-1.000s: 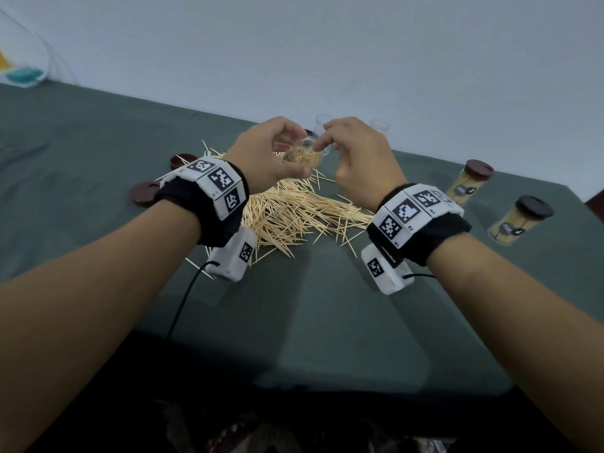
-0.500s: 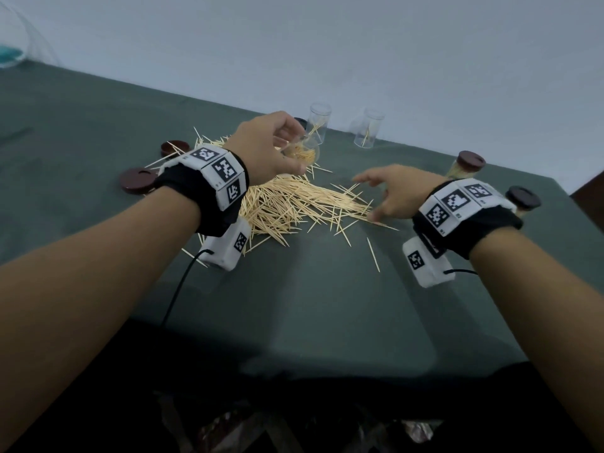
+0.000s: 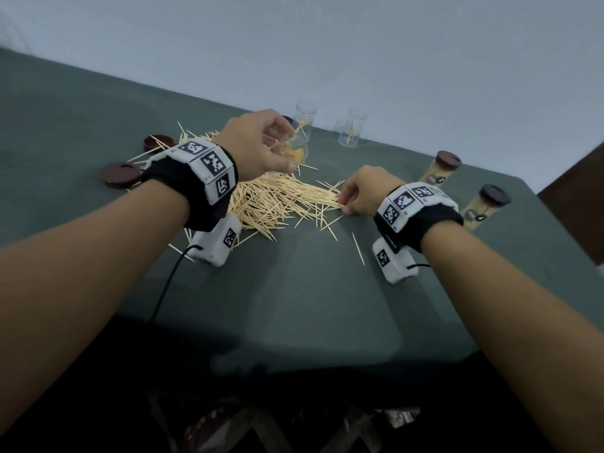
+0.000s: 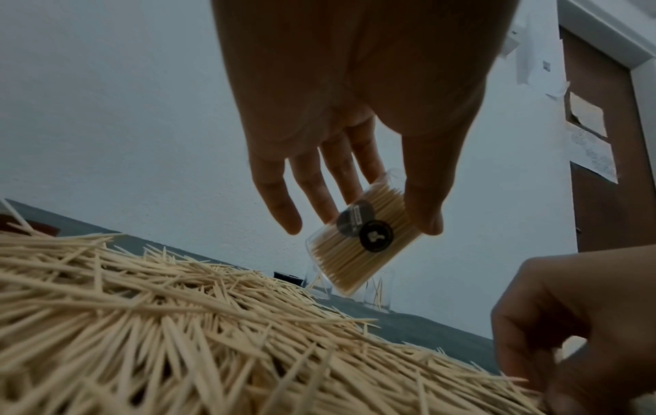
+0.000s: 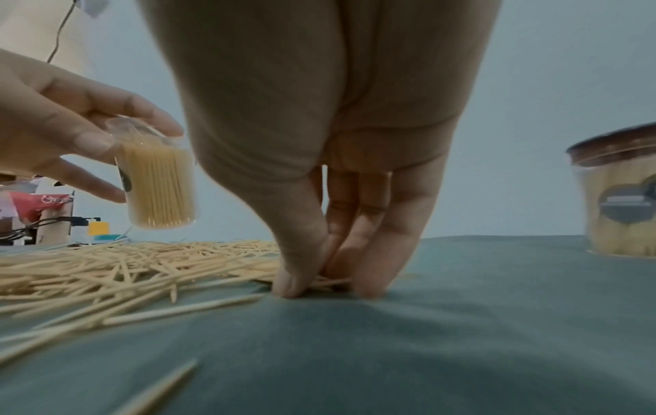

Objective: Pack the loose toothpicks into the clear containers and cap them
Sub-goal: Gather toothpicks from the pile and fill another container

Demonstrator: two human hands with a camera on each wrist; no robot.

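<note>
The right hand (image 3: 362, 191) has left the container (image 3: 292, 152) and come down onto the near-right edge of the toothpick pile (image 3: 277, 204) at the table's (image 3: 294, 305) middle, thumb and fingers pinching a small bundle. The left hand (image 3: 258, 148) still grips the nearly full, uncapped container above the pile's far edge. Judgement: another loading cycle follows; capping remains pending.

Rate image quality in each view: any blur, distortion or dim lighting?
Head: dim, even light, wide-angle bending of the green table edge, toothpick pile sharp. Left wrist: backlit left hand dark, near toothpicks soft. Right wrist: capped clear container at the edge blurred, foreground soft.
</note>
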